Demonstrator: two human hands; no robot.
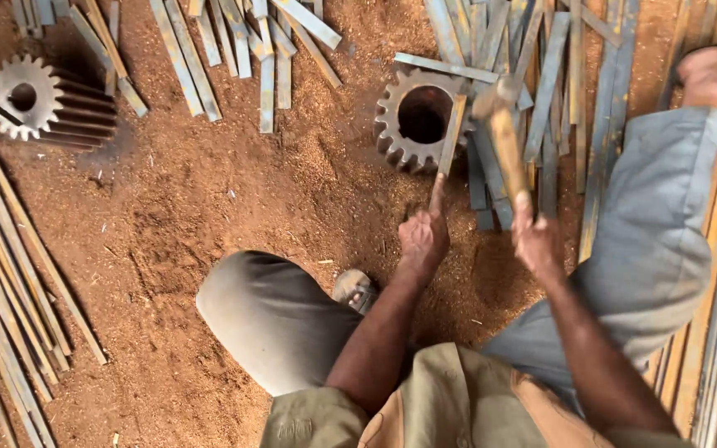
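Sawdust-strewn earth floor (209, 191) littered with metal strips (234, 41). Left hand (423, 236) pinches a flat metal strip (450, 137) upright against a steel gear (417, 116); right hand (537, 241), just beside, grips a wooden-handled hammer (504, 137) above it.

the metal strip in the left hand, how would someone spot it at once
Start at the large toothed gear lying flat on the sawdust floor, upper centre. One flat metal strip leans across its right rim, its lower end pinched by the left hand. Unlike the loose strips beside it, it alone is hand-held, under the hammer.
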